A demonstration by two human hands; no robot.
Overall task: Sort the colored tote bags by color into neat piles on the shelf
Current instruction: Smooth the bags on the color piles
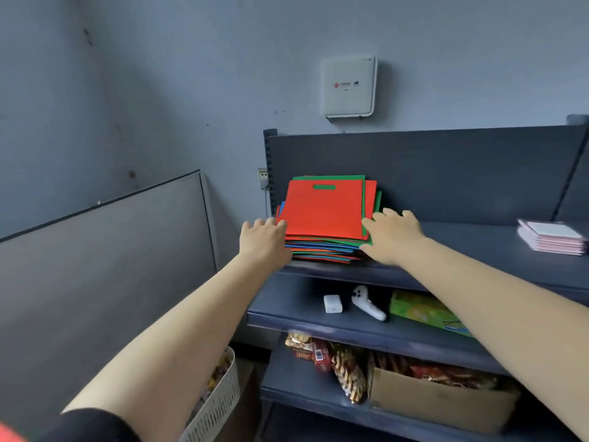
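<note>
A mixed stack of flat tote bags (325,212) lies at the left end of the top shelf (478,247). A red bag with a cut-out handle is on top; green, blue and red edges show beneath it. My left hand (261,237) rests against the stack's left side with fingers spread. On the stack's front right corner lies my right hand (392,234), fingers apart and touching the green and red edges. Neither hand has lifted a bag.
A small pile of pink and white flat items (553,239) sits at the right of the top shelf. Below are a white charger (333,304), a white controller (368,303), a green box (424,309), snack packs and a cardboard box (439,406). A white basket (216,406) stands on the floor at left.
</note>
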